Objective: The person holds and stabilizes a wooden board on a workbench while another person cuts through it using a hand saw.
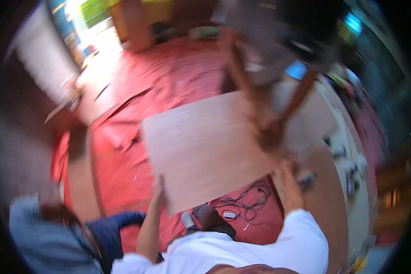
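Note:
A pale rectangular board point(201, 141) lies level in front of me, above the red floor covering. My left hand point(158, 188) is closed on the board's near left edge. At its near right corner is my right hand point(287, 168), blurred, with its fingers hard to separate from the board and the wooden surface. Just beyond it, a co-worker's two hands point(267, 130) come together over the right part of the board; what is between them is too blurred to tell. A dark tool point(307, 180) rests on the wooden surface right of my right hand.
A curved wooden worktop point(324, 196) runs along the right, with small tools on its pale outer strip. Cables and a white power strip point(229, 215) lie on the red floor covering point(123, 169). Another person point(55, 237) is at lower left, near a wooden panel point(83, 178).

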A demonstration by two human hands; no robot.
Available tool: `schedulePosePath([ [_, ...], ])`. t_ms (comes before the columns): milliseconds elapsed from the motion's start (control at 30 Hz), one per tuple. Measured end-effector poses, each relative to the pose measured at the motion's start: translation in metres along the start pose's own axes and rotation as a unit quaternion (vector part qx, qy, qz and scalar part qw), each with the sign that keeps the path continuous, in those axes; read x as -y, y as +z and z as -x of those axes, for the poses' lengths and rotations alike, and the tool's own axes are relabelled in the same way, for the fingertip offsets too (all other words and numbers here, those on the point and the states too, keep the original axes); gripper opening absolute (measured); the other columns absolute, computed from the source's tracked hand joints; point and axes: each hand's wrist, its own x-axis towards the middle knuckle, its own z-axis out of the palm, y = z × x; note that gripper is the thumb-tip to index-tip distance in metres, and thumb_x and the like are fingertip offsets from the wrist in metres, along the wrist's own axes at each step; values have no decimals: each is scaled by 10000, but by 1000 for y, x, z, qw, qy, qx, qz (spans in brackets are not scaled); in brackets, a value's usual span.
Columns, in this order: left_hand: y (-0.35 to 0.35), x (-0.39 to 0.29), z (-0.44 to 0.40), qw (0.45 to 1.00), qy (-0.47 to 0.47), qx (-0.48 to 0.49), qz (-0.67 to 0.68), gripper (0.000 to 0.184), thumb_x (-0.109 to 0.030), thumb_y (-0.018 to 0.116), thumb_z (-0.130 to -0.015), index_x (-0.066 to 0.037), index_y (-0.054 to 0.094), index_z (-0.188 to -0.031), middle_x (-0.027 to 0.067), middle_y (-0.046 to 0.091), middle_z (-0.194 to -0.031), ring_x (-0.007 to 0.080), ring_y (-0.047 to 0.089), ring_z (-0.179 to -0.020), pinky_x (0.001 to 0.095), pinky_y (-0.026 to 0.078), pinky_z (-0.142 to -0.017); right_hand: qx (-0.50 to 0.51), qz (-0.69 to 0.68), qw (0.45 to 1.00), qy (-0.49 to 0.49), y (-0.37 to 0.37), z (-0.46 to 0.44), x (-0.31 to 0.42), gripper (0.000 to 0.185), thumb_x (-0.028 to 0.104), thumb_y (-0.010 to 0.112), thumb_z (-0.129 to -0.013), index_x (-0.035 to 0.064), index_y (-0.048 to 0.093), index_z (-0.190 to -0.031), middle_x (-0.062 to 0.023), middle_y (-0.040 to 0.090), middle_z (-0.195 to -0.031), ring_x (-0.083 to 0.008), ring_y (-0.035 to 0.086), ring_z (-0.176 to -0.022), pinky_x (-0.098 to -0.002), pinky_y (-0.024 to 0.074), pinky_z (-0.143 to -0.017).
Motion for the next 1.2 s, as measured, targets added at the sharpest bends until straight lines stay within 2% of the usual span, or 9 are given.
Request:
schedulePosePath([
  [33,15,-8,8,996,-72,-59,8,546,-487,434,-914,-1,552,-1132,92,594,-886,181,554,-797,373,459,-670,9,-3,1000,-7,4,-4,-5,533,516,373,-883,153,531,-1240,-163,432,-1347,-342,381,-1252,-506,212,-1050],
  [100,13,2,5,993,70,-47,-86,511,-487,457,-899,-52,554,-1150,81,590,-872,199,551,-796,388,445,-683,19,-5,1000,-19,12,-16,-9,550,529,352,-887,159,511,-1262,-165,433,-1346,-351,392,-1241,-490,236,-1043],
  [133,21,-12,8,993,-80,-88,-26,500,-470,452,-904,-44,558,-1145,88,600,-911,202,553,-823,392,447,-711,22,-6,1000,-16,14,-22,-11,559,536,341,-890,161,501,-1272,-167,433,-1346,-355,398,-1235,-481,248,-1039],
  [267,12,18,-22,985,53,-82,-145,541,-522,491,-878,-45,598,-1110,92,656,-841,189,620,-748,354,496,-666,42,17,999,17,4,-23,-3,594,563,299,-899,172,460,-1315,-172,433,-1344,-373,422,-1214,-449,296,-1023],
  [367,22,5,-11,995,8,-81,-63,479,-477,517,-882,-54,619,-1082,90,665,-822,190,633,-731,339,503,-651,-29,-20,993,-116,74,-86,-75,656,542,343,-902,24,462,-1287,-213,502,-1266,-382,489,-1140,-433,364,-966],
  [467,30,-27,15,995,33,-95,-13,458,-463,559,-863,-46,647,-1031,94,668,-811,196,638,-715,332,506,-644,16,0,999,39,-9,-15,16,624,506,365,-909,0,491,-1253,-217,509,-1250,-370,475,-1158,-423,363,-972],
  [533,29,-27,13,993,-50,-109,-2,447,-443,587,-852,-25,660,-992,92,668,-827,190,636,-701,332,507,-640,45,-7,998,31,11,-39,-9,632,550,379,-877,59,511,-1252,-215,501,-1254,-392,492,-1132,-460,393,-932],
  [1067,36,-13,4,992,-50,-96,58,458,-444,604,-841,-12,657,-984,94,662,-852,188,634,-722,341,510,-660,103,150,983,10,17,-67,-33,574,522,338,-891,126,515,-1267,-194,488,-1279,-419,495,-1123,-478,398,-946],
  [1200,27,-38,23,992,-47,-109,38,479,-463,599,-836,-6,660,-968,101,664,-854,190,637,-737,342,509,-671,66,55,996,-23,30,-64,-33,578,518,347,-892,122,497,-1284,-193,501,-1269,-400,508,-1119,-453,401,-951],
])
